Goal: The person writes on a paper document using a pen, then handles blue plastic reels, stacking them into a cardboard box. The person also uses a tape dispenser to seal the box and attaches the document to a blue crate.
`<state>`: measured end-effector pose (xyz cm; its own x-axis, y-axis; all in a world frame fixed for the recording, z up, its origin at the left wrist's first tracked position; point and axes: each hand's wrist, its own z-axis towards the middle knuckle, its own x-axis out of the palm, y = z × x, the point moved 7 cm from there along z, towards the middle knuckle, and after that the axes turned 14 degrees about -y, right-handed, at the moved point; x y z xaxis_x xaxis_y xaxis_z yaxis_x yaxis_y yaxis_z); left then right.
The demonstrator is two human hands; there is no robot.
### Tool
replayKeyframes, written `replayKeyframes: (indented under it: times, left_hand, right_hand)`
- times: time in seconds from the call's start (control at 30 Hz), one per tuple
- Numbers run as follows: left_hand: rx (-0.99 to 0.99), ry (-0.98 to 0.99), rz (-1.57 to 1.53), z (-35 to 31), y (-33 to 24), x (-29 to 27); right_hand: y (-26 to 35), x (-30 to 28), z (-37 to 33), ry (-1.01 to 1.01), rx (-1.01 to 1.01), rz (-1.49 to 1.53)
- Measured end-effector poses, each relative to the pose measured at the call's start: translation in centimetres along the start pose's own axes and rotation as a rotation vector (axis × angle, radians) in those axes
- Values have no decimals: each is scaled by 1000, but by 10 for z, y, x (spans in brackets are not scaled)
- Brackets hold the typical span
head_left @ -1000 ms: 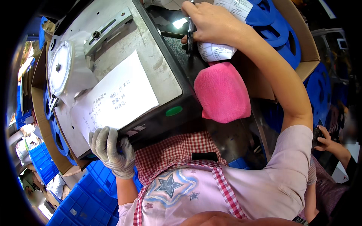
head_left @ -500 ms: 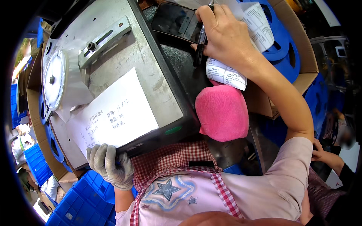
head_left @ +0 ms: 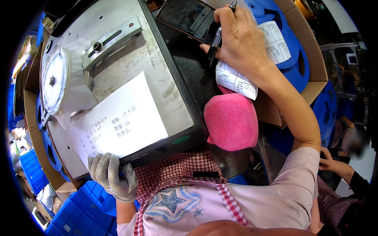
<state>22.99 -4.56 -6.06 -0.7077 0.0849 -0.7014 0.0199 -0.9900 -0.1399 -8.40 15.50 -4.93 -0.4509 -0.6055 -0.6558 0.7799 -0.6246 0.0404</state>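
My gloved left hand (head_left: pixel 114 177) curls its fingers over the lower edge of a white sheet of paper (head_left: pixel 136 112) with handwriting. That sheet lies on a grey metal plate (head_left: pixel 173 106) with a dark rim. At the upper right, my bare right hand (head_left: pixel 240 41) grips a black pen (head_left: pixel 215 43), held slanted. Under and beside this hand lies a strip of printed white labels (head_left: pixel 237 80). A phone (head_left: pixel 187 19) with a lit screen lies just left of the pen.
A pink plush-covered pad (head_left: pixel 231 122) sits below the labels. On the plate are a slotted metal bar (head_left: pixel 114 41) and a white reel (head_left: pixel 55 82). Blue reels (head_left: pixel 293 74) fill a cardboard box (head_left: pixel 317 59) at right. Blue crates (head_left: pixel 80 214) stand lower left. Another person's hand (head_left: pixel 326 159) shows at right.
My right hand has shifted slightly right and down with the pen, and more of the phone shows. My left hand stays at the paper's edge. The whole view has moved a little.
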Motion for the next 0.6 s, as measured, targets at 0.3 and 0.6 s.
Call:
replayKeyframes:
  times: [0.3, 0.6]
  left_hand:
    - [2, -2, 16, 1, -2, -1]
    - [7, -2, -9, 4, -5, 1]
  right_hand:
    - [-2, 2, -1, 23, 0, -19]
    - [0, 5, 0, 63, -5, -53]
